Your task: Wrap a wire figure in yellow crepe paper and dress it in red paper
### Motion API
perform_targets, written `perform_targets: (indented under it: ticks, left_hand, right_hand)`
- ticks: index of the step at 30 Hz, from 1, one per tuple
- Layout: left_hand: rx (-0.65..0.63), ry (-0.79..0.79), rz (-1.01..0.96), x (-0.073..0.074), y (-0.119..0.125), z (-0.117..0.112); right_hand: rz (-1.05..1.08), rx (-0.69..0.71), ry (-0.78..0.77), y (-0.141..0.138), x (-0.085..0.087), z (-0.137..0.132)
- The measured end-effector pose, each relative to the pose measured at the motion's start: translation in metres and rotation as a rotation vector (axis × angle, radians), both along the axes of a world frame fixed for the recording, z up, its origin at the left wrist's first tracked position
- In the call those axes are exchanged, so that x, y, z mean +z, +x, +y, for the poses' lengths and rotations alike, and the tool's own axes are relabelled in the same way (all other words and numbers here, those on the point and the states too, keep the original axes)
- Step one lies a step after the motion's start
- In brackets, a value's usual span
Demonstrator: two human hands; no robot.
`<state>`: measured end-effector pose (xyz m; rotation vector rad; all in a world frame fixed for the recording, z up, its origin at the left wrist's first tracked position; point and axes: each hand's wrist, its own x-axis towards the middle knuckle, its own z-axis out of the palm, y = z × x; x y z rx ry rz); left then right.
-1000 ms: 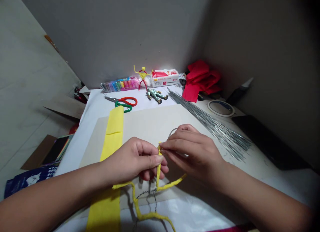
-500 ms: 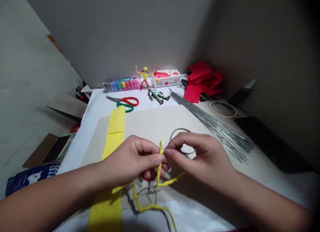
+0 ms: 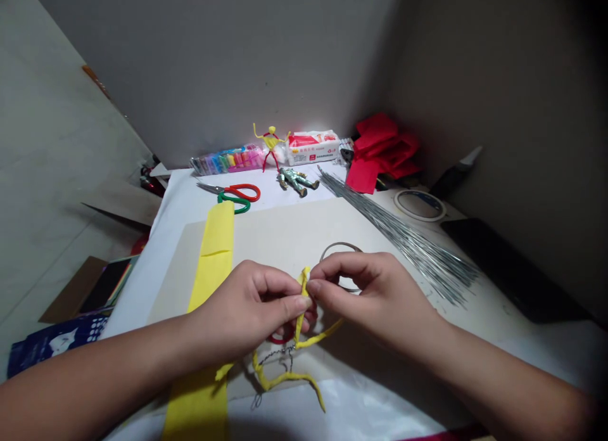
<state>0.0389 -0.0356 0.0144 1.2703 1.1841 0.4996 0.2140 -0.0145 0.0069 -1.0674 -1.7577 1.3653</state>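
A wire figure (image 3: 280, 383), its limbs wrapped in yellow crepe paper and some dark twisted wire bare, hangs between my hands over the board. My left hand (image 3: 266, 301) pinches an upright yellow-wrapped limb between thumb and fingers. At the top of that same limb, my right hand (image 3: 365, 289) pinches the yellow paper end with thumb and forefinger. Beneath my left hand lies a long strip of yellow crepe paper (image 3: 213, 282). A red ring (image 3: 282, 335) shows partly behind the left fingers. Behind my right hand is a metal ring (image 3: 339, 246), partly covered.
Scissors (image 3: 232, 194) with red and green handles lie beyond the strip. A bundle of wires (image 3: 403, 238) and a tape roll (image 3: 420, 205) lie right. At the back are a finished yellow-red figure (image 3: 270, 143), a silver-green figure (image 3: 298, 180), a tissue pack (image 3: 313, 148) and red crepe paper (image 3: 380, 149).
My right fingers have pressed in at the top of the limb, and its paper end now looks bent over. The figure's lower limb has lifted slightly. The view has shifted a little.
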Motion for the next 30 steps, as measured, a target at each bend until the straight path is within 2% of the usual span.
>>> perform_targets:
  ticks: [12, 30]
  left_hand:
    - [0.009, -0.004, -0.027, -0.0012, -0.001, 0.0006]
    - [0.01, 0.001, -0.031, -0.0007, 0.0001, 0.001]
  right_hand:
    - [0.005, 0.063, -0.001, 0.0027, 0.001, 0.0016]
    - [-0.001, 0.054, 0.036, 0.0032, 0.0007, 0.0014]
